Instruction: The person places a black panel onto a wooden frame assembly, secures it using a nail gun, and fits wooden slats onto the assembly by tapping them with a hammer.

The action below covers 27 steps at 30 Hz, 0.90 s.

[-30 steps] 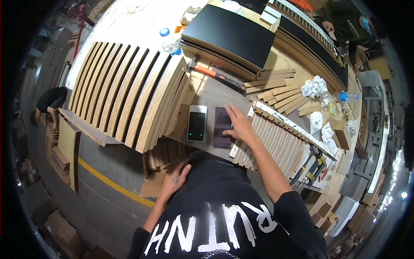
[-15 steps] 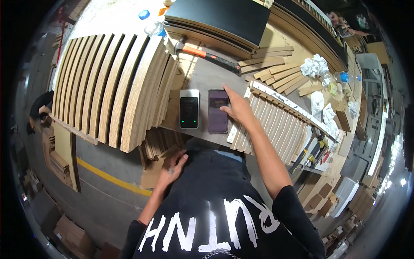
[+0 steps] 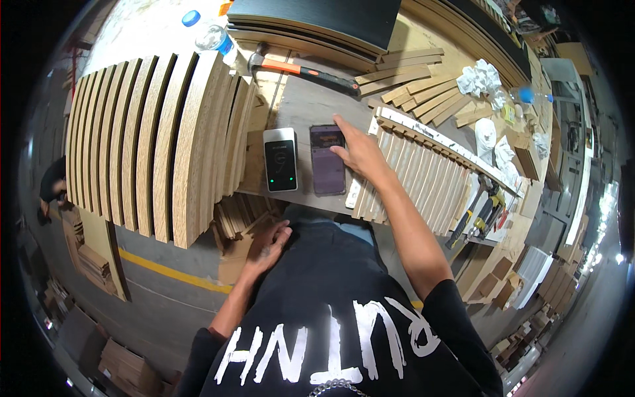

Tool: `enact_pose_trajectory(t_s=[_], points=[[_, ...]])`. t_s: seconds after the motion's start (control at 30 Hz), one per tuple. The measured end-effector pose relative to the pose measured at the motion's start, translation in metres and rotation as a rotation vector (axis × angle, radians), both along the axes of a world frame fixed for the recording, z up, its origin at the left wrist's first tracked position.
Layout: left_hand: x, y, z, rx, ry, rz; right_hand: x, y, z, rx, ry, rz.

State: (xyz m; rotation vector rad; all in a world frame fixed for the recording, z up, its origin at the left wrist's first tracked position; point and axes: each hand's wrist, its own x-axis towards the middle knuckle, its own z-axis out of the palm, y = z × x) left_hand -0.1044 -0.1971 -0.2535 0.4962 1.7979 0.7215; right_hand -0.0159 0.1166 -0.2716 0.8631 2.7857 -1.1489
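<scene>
A dark phone (image 3: 329,165) lies flat with its screen lit on the grey board of the bench. My right hand (image 3: 361,153) rests at its right edge, the thumb over the screen and the index finger stretched past the top corner. To the left of the phone lies a white-framed device (image 3: 280,160) with a black face and two green lights. My left hand (image 3: 270,245) hangs low beside my waist, below the bench edge, its fingers loosely stretched and nothing visible in it.
Curved wooden slats (image 3: 159,145) stand in a row at left. A hammer (image 3: 304,74) lies beyond the phone, near a plastic bottle (image 3: 213,40) and dark panels (image 3: 317,23). Grooved strips (image 3: 413,175), loose wood strips (image 3: 423,89), crumpled paper (image 3: 479,77) and hand tools (image 3: 479,212) lie at right.
The view has shifted slightly, so the bench things sit a little further left and higher. My right hand stays at the phone; my left hand stays by my waist.
</scene>
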Motion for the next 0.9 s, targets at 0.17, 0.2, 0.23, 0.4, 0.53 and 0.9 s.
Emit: enact_pose_trajectory(t_s=[0.17, 0.2, 0.23, 0.4, 0.53, 0.9], points=[[-0.001, 0.002, -0.006, 0.053, -0.013, 0.030, 0.008, -0.003, -0.009, 0.064, 0.153, -0.041], [-0.001, 0.002, -0.007, 0.066, -0.015, 0.034, 0.008, -0.004, -0.006, 0.064, 0.153, -0.041], [-0.002, 0.002, -0.008, 0.066, -0.015, 0.034, 0.007, -0.005, -0.002, 0.042, 0.123, -0.071], [-0.006, 0.012, -0.005, 0.070, -0.024, 0.020, 0.003, -0.008, 0.001, 0.071, 0.093, -0.105], [-0.008, 0.015, -0.005, 0.082, -0.048, 0.025, 0.003, -0.009, 0.004, 0.094, 0.097, -0.098], [-0.014, 0.019, -0.005, 0.026, 0.005, -0.004, 0.048, -0.041, 0.016, 0.343, 0.050, 0.058]])
